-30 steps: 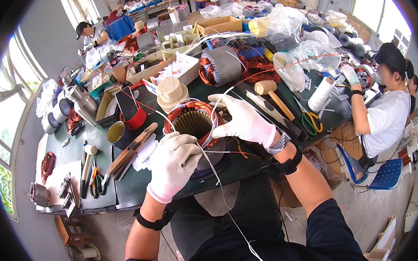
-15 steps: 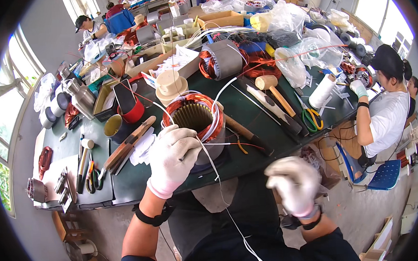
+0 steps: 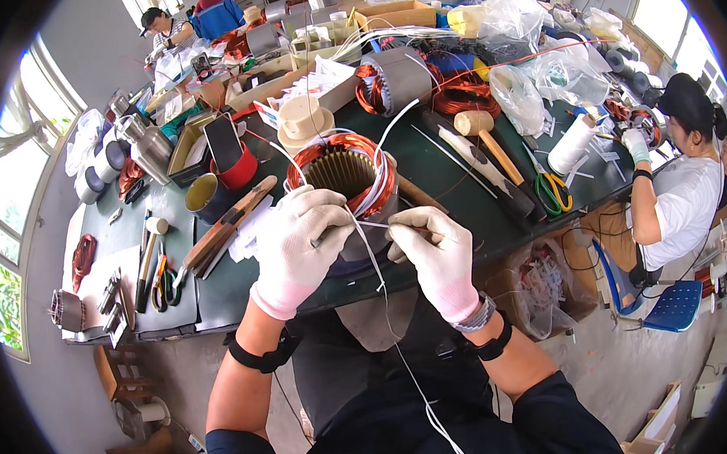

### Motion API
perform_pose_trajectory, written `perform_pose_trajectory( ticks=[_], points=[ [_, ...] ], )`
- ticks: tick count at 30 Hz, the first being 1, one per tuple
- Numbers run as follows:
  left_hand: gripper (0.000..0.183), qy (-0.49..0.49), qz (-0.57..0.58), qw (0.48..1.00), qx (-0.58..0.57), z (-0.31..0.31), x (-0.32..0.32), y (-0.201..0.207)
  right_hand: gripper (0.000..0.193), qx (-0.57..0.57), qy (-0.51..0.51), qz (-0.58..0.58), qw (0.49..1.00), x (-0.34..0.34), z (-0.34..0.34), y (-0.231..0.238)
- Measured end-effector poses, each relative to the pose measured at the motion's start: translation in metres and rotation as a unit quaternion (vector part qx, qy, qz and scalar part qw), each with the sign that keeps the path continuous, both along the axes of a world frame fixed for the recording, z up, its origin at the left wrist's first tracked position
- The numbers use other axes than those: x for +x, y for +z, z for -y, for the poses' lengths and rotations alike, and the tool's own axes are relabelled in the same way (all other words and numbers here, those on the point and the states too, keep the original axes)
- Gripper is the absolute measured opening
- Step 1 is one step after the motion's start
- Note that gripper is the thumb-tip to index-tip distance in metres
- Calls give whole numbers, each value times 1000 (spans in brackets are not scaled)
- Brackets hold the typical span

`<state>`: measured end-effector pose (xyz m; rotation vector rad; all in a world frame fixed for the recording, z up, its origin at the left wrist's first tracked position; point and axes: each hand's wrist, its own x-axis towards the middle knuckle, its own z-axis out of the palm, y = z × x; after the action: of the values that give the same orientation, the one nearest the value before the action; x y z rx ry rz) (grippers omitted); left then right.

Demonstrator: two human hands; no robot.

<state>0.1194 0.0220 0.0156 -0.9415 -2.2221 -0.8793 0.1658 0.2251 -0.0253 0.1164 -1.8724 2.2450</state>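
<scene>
A motor stator (image 3: 388, 194) stands upright at the near table edge, orange copper windings (image 3: 304, 166) ringing its slotted bore. White sleeved leads rise from its top. My left hand (image 3: 301, 248), in a white glove, is closed at the stator's near rim, fingertips pinching a white lacing cord (image 3: 371, 255) that hangs down to my lap. My right hand (image 3: 437, 258), gloved too, is at the stator's near right side. Its thumb and fingers pinch the end of a thin white-sleeved lead (image 3: 374, 224) that stretches across from the left fingertips.
Left lie a wooden-handled tool (image 3: 230, 222), scissors (image 3: 164, 287) and a red cup (image 3: 234, 170). Right are a mallet (image 3: 491, 150), green-and-orange scissors (image 3: 552, 192) and a thread spool (image 3: 566, 151). Another stator (image 3: 403, 79) lies behind. A co-worker (image 3: 677, 169) sits at the right.
My right hand has come up and left from beside the table edge to the stator and now pinches the sleeved lead. My left hand keeps its hold at the rim.
</scene>
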Motion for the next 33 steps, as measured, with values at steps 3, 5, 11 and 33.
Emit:
perform_pose_trajectory(
  ticks=[3,5,11,33],
  points=[
    [17,-2,-4,1000,0,0,-1,-1,10,-50,12,20,998,-2,4,-2],
    [17,-5,-1,1000,2,0,-1,-2,10,-53,18,17,998,-5,7,-1],
    [15,0,-2,1000,-1,0,0,-3,13,-45,18,40,998,-9,12,-4],
    [18,15,-80,996,38,-14,-10,-24,29,608,146,11,780,222,-126,-95]
  ],
)
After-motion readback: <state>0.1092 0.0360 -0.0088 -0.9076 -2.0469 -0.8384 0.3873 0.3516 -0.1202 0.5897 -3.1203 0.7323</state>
